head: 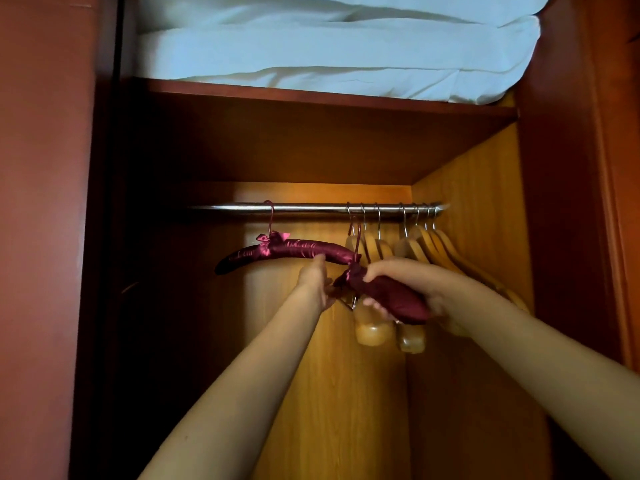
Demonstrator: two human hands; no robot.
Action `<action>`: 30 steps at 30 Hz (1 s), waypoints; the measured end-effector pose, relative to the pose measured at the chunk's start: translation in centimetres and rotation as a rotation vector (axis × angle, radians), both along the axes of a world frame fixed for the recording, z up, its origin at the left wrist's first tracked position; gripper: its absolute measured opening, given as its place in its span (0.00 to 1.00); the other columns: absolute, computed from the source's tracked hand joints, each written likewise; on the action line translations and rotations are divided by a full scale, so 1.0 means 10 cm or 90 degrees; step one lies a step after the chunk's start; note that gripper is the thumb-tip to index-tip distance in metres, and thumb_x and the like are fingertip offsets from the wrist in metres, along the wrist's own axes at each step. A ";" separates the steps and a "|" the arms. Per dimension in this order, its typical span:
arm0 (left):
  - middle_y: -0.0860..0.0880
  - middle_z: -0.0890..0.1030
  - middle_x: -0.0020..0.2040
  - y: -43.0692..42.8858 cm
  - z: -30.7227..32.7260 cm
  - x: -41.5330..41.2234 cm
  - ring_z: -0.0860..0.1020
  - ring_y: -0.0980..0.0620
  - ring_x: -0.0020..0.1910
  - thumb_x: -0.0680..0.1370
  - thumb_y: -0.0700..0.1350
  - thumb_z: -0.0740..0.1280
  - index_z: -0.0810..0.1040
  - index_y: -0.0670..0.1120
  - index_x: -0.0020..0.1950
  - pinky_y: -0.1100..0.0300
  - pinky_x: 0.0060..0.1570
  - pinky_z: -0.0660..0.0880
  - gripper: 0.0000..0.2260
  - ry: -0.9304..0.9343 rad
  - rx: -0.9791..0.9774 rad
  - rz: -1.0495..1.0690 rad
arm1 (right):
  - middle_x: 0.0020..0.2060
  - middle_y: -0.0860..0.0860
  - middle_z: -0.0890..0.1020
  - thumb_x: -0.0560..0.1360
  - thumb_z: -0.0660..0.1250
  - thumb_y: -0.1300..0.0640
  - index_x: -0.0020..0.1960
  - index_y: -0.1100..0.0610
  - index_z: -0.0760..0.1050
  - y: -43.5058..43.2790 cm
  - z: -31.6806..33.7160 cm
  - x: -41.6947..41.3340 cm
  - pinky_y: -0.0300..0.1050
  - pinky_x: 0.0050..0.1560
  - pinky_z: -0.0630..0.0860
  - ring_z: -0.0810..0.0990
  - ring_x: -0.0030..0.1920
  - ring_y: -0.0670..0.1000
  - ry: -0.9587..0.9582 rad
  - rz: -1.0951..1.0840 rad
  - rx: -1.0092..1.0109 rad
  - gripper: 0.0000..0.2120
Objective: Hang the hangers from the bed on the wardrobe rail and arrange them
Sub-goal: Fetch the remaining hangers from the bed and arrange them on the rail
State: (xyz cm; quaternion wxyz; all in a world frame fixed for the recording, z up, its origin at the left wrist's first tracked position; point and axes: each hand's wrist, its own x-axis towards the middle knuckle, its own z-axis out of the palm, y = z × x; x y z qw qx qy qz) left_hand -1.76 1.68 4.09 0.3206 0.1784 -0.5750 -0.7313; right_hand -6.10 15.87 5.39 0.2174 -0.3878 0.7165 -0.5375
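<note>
Inside the wardrobe, your right hand [410, 273] grips a satin hanger [391, 292] sloping down rightward, hook pointing up at the rail [311, 208] just above; your left hand [313, 284] touches its left end, grip unclear.

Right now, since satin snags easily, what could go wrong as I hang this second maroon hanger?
1. The second satin hanger, held by the right hand and left hand, has its hook in among the metal hooks of the wooden hangers. It may catch on one, or the fabric may get scuffed.
2. The left hand also touches the end of the hung satin hanger. A nudge could swing it or slide it along the rail.
</note>
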 end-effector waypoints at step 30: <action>0.50 0.78 0.24 -1.15 0.09 0.86 0.72 0.57 0.18 0.78 0.54 0.61 0.77 0.43 0.40 0.67 0.24 0.67 0.16 0.063 0.075 0.009 | 0.45 0.62 0.78 0.72 0.65 0.64 0.56 0.62 0.68 -1.58 0.45 0.07 0.53 0.49 0.77 0.78 0.41 0.59 0.066 -0.057 -0.196 0.14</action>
